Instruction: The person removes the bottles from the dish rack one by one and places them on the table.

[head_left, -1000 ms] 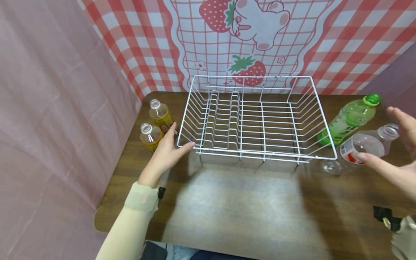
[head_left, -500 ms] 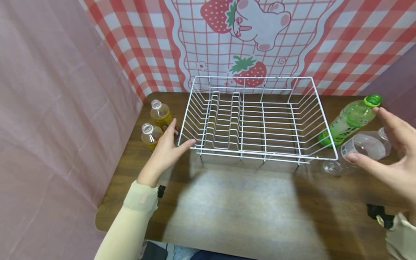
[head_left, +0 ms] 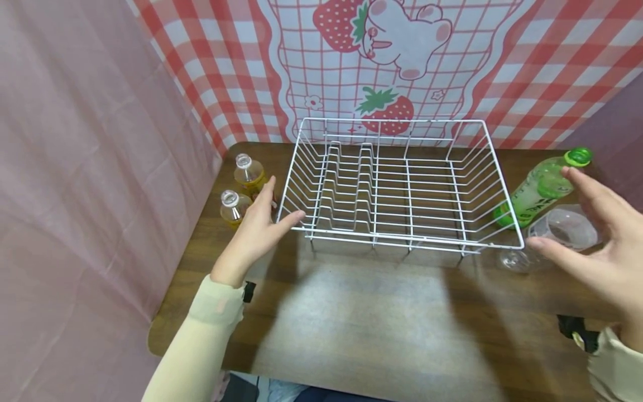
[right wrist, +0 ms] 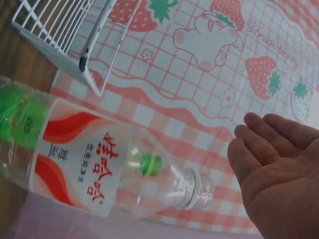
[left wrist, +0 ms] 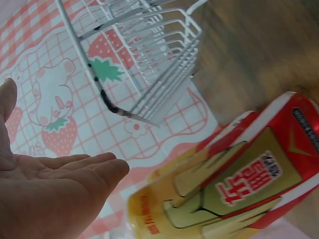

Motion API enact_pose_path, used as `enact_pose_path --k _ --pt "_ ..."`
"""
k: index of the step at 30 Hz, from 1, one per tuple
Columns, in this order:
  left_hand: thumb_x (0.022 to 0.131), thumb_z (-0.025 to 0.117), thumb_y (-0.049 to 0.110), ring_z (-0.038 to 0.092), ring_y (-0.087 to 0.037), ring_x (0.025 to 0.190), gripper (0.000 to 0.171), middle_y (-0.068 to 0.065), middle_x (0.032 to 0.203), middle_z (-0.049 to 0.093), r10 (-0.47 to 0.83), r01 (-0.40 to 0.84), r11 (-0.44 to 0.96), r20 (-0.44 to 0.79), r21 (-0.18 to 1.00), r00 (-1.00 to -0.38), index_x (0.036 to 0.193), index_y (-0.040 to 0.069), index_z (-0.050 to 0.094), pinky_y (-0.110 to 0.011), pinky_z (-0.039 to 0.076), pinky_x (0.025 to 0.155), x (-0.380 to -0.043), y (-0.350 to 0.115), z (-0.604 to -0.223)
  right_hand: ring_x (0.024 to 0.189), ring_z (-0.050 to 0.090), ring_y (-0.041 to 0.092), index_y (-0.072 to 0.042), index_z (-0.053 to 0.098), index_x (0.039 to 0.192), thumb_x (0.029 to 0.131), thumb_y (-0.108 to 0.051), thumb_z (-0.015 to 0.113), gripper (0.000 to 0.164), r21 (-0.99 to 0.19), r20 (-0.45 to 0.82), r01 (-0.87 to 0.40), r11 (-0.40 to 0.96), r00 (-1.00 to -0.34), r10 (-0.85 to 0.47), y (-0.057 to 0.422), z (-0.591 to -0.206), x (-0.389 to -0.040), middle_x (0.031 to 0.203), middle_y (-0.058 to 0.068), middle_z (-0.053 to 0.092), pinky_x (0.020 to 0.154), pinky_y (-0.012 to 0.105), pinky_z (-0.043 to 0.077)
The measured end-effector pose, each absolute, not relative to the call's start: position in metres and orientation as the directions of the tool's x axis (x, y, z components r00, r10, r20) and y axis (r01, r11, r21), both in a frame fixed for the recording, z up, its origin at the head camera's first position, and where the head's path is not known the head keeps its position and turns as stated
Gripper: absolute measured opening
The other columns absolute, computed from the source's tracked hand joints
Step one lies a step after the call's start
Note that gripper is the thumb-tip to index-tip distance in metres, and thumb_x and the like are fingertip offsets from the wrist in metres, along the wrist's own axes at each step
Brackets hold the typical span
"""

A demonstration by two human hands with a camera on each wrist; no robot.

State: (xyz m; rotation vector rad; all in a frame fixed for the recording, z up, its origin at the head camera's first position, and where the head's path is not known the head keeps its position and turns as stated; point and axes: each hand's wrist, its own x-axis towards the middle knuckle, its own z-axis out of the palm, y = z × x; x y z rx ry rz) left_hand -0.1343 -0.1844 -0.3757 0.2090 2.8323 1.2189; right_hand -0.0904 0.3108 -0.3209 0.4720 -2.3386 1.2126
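A white wire dish rack [head_left: 408, 184] stands on the wooden table. At its left front corner my left hand [head_left: 255, 237] is held with fingers and thumb spread; whether it touches the wire cannot be told. Two clear bottles with yellow labels stand left of the rack, a rear bottle [head_left: 250, 174] and a front bottle [head_left: 233, 207], partly behind that hand. My right hand [head_left: 613, 259], also spread, hovers by the right front corner. It partly hides a clear bottle with a red-and-white label [right wrist: 79, 159]. Behind that bottle is a green-capped bottle [head_left: 540, 187].
A red-checked cloth with strawberries [head_left: 384, 109] hangs behind the rack. Pink curtain [head_left: 90, 167] closes off the left side. The wooden table [head_left: 361, 318] extends in front of the rack to its near edge.
My right hand has moved left, from beside the clear bottle to in front of it and closer to the rack's right front corner. The left hand has hardly moved.
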Motion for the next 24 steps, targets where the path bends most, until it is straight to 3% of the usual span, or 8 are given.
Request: enact_pose_path --k 7,12,15,19,22,24 --pt "0.09 0.064 0.067 0.014 -0.028 0.151 0.107 -0.014 0.167 0.014 0.151 0.103 0.682 -0.002 0.724 -0.989 0.164 0.009 0.013 -0.047 0.017 0.121 -0.134 -0.18 -0.367 0.133 0.044 0.003 -0.015 0.053 0.151 0.061 -0.001 0.093 0.1 -0.57 0.535 -0.436 0.696 -0.84 -0.088 0.304 -0.32 -0.087 0.149 0.004 0.052 0.108 0.014 0.031" --pt "0.091 0.066 0.063 0.012 -0.027 0.152 0.106 -0.013 0.167 0.013 0.166 0.128 0.693 0.016 0.71 -0.986 0.163 0.007 0.013 -0.045 0.014 0.121 -0.135 -0.177 -0.362 0.128 0.041 -0.006 -0.02 0.05 0.153 0.063 -0.01 0.096 0.102 -0.52 0.488 -0.386 0.762 -0.866 -0.106 0.299 -0.32 -0.085 0.149 0.01 0.051 0.102 0.007 0.026" --pt "0.092 0.067 0.059 0.009 -0.026 0.152 0.105 -0.013 0.167 0.013 0.175 0.151 0.697 0.038 0.701 -0.984 0.163 0.004 0.013 -0.044 0.013 0.121 -0.135 -0.175 -0.36 0.133 0.043 0.008 -0.023 0.047 0.155 0.068 -0.02 0.095 0.1 -0.497 0.463 -0.378 0.781 -0.877 -0.129 0.296 -0.32 -0.087 0.15 0.014 0.05 0.105 0.011 0.024" --pt "0.094 0.066 0.058 0.006 -0.024 0.153 0.103 -0.012 0.168 0.011 0.197 0.181 0.705 0.056 0.686 -0.979 0.163 0.003 0.011 -0.043 0.011 0.122 -0.134 -0.171 -0.358 0.136 0.045 0.033 -0.022 0.045 0.156 0.069 -0.03 0.093 0.099 -0.477 0.448 -0.391 0.787 -0.879 -0.165 0.29 -0.322 -0.091 0.151 0.017 0.048 0.114 0.03 0.027" --pt "0.094 0.065 0.058 0.003 -0.023 0.152 0.104 -0.012 0.168 0.01 0.212 0.201 0.713 0.067 0.671 -0.975 0.163 0.004 0.01 -0.042 0.009 0.122 -0.134 -0.168 -0.357 0.137 0.044 0.037 -0.019 0.045 0.156 0.069 -0.031 0.092 0.1 -0.476 0.448 -0.413 0.777 -0.874 -0.19 0.287 -0.324 -0.095 0.151 0.019 0.048 0.116 0.046 0.028" --pt "0.094 0.065 0.059 0.002 -0.022 0.152 0.104 -0.012 0.168 0.009 0.215 0.204 0.718 0.067 0.665 -0.974 0.163 0.004 0.01 -0.041 0.009 0.122 -0.133 -0.167 -0.356 0.136 0.044 0.036 -0.02 0.045 0.156 0.068 -0.03 0.092 0.101 -0.477 0.45 -0.424 0.77 -0.87 -0.2 0.285 -0.325 -0.096 0.151 0.019 0.048 0.116 0.047 0.029"
